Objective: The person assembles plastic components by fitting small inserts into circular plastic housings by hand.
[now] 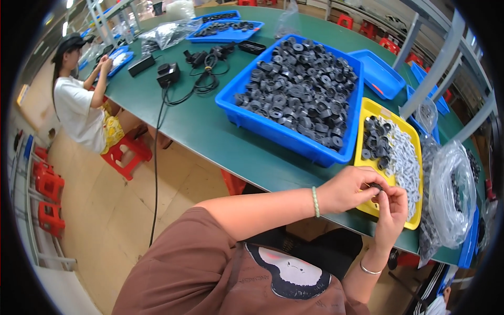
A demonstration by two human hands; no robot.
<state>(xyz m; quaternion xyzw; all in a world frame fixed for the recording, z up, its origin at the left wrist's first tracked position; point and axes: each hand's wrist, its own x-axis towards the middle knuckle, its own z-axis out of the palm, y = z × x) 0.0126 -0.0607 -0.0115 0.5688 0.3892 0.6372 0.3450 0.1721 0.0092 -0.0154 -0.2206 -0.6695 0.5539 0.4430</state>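
Note:
Over the near end of a yellow tray, my left hand and my right hand meet with fingers pinched. Between their fingertips is a small black plastic part, mostly covered by the fingers. The tray holds a heap of black ring-shaped parts on its left and many small light-grey pieces on its right. Just beyond my left hand stands a large blue bin, piled with black ring-shaped plastic parts.
The green table bears a black power adapter with a coiled cable and an empty-looking blue tray. Clear plastic bags lie right of the yellow tray. Grey metal posts rise at right. Another person sits at far left.

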